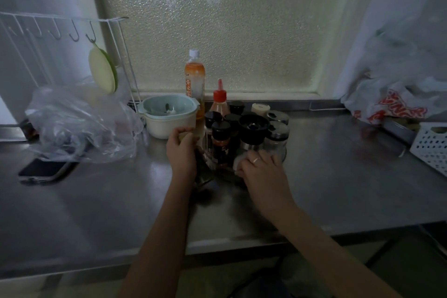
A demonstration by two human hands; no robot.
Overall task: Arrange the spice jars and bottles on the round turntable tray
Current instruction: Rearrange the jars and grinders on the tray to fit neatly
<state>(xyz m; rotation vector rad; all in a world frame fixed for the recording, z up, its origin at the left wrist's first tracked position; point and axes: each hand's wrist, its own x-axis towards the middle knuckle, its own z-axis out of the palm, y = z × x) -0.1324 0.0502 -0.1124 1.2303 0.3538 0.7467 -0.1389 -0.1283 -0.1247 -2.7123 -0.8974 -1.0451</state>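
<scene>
A clear round turntable tray (pixel 283 156) stands on the steel counter, crowded with several black-capped spice jars (pixel 220 139), a big black-lidded grinder (pixel 253 128), glass shakers with metal lids (pixel 278 134) and a red-capped sauce bottle (pixel 219 101). My left hand (pixel 182 150) is at the tray's left side, fingers curled around a small pale thing that is mostly hidden. My right hand (pixel 262 167) lies over the tray's front edge, covering a pale rounded object (pixel 238 161); its grip is unclear. A tall orange bottle (pixel 195 77) stands behind the tray.
A pale bowl (pixel 169 116) sits left of the tray, beside a clear plastic bag (pixel 79 123) and a phone (pixel 46 170). A wire rack (pixel 60 29) stands at the far left. White bags (pixel 396 94) and a perforated basket (pixel 431 145) are at the right.
</scene>
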